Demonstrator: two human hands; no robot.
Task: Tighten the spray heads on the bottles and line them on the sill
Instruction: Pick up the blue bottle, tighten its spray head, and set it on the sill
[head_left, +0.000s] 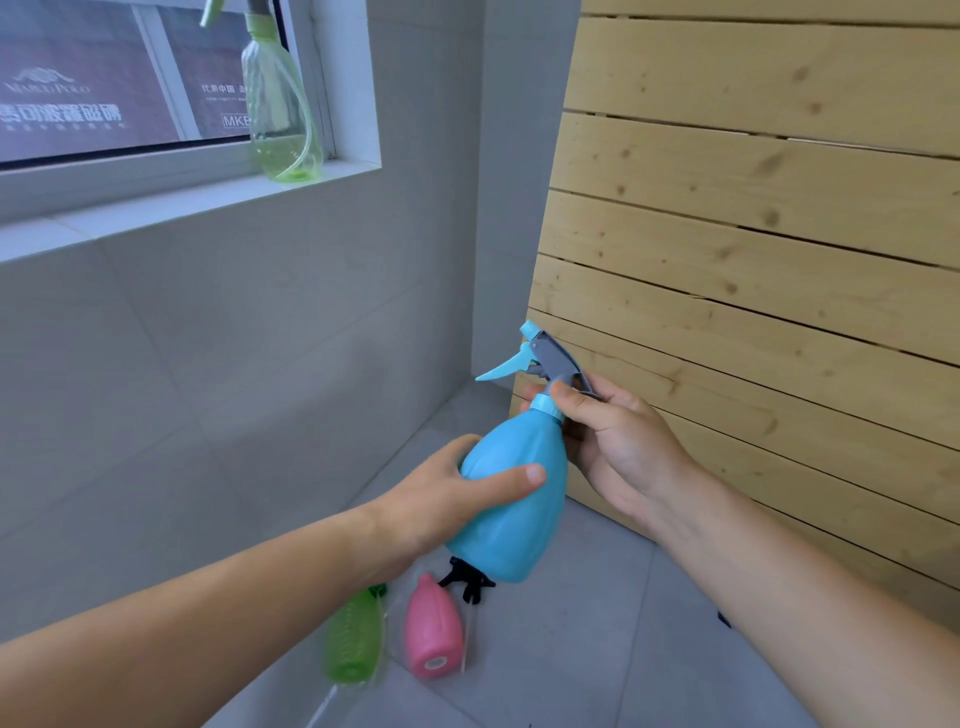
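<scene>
Left hand (447, 499) grips blue bottle (514, 499), right hand (618, 441) pinches spray head (550, 358).
Pink bottle (434, 629) lies below; green bottle (278, 114) stands on far sill (156, 208).

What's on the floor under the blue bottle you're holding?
A pink bottle and a green bottle lie there, with a black spray head. The blue bottle covers part of that head, so whether it is attached to anything cannot be seen.
</scene>
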